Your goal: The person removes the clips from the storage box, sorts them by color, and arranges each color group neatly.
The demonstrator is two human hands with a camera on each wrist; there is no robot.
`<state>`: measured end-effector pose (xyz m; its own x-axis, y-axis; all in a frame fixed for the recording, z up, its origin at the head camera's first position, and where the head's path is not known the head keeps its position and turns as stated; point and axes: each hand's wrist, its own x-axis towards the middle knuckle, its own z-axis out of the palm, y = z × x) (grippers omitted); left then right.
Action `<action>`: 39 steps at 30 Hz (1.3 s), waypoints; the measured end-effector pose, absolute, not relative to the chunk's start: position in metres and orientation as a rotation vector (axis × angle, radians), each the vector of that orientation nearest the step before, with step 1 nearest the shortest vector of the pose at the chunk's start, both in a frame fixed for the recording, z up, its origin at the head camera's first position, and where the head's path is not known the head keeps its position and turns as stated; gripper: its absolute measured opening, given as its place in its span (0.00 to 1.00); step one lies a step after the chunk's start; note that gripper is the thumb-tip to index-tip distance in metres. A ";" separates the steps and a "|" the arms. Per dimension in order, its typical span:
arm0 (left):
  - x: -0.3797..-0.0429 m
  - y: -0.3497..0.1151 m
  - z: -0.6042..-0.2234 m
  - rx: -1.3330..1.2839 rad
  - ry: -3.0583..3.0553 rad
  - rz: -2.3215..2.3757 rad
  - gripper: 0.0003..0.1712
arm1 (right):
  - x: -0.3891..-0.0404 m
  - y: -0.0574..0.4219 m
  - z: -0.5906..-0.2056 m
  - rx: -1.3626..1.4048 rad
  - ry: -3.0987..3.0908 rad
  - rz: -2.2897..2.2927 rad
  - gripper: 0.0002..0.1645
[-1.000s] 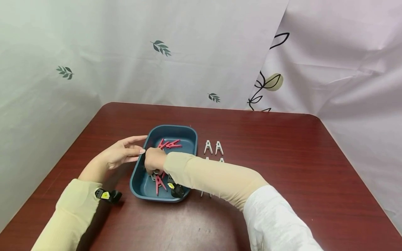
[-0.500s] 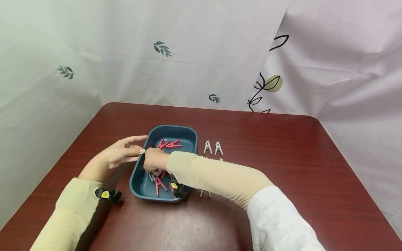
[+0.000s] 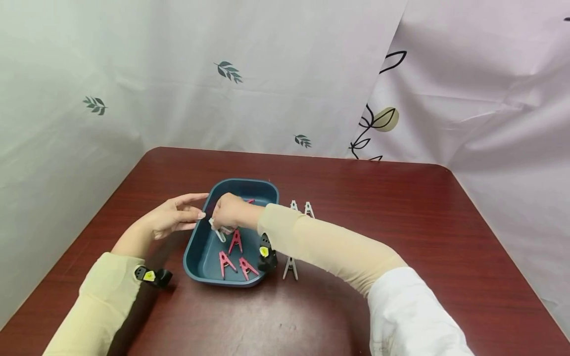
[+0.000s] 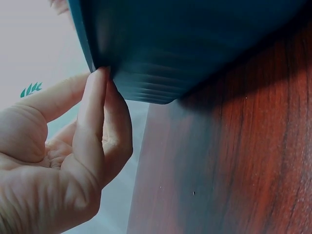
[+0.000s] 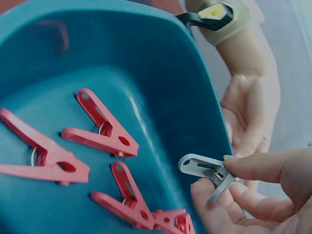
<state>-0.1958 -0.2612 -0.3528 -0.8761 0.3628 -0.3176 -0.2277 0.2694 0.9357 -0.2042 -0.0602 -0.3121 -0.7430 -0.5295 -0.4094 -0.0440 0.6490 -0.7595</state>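
A blue plastic bin (image 3: pixel 229 283) stands on the table with several pink clothespins (image 3: pixel 226 262) lying in it. Inside the bin's left part, my right hand (image 3: pixel 229 212) pinches a light grey clothespin (image 5: pixel 200 165) between thumb and fingers; its legs spread apart below the hand in the right wrist view. My left hand (image 3: pixel 171 217) is at the bin's left side, its fingertips (image 4: pixel 99 78) gripping the rim from outside. The right hand and forearm hide part of the bin's far end.
To the right of the bin, pale clothespins (image 3: pixel 309 210) lie on the dark red-brown table (image 3: pixel 401 207); another pale clothespin (image 3: pixel 291 267) lies nearer, and the right sleeve (image 3: pixel 329 247) covers the space between. White patterned sheets (image 3: pixel 276 74) hang behind the table.
My right hand has moved up and towards the bin's far end with the grey clothespin, uncovering more pink clothespins near the front. The left hand has stayed at the rim.
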 end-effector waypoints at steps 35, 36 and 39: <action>-0.195 -0.259 -0.348 0.084 2.167 1.539 0.42 | -0.197 0.037 -0.277 -0.475 2.156 -1.400 0.14; -0.195 -0.259 -0.348 0.084 2.169 1.537 0.42 | -0.197 0.041 -0.277 -0.468 2.160 -1.404 0.14; -0.195 -0.259 -0.348 0.087 2.166 1.534 0.43 | -0.196 0.050 -0.278 -0.452 2.176 -1.412 0.14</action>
<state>-0.1949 -0.2585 -0.3482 -0.8823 0.3202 -0.3450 -0.2192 0.3692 0.9031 -0.1956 0.0504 -0.2784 -0.8182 -0.5267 -0.2303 -0.0043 0.4062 -0.9138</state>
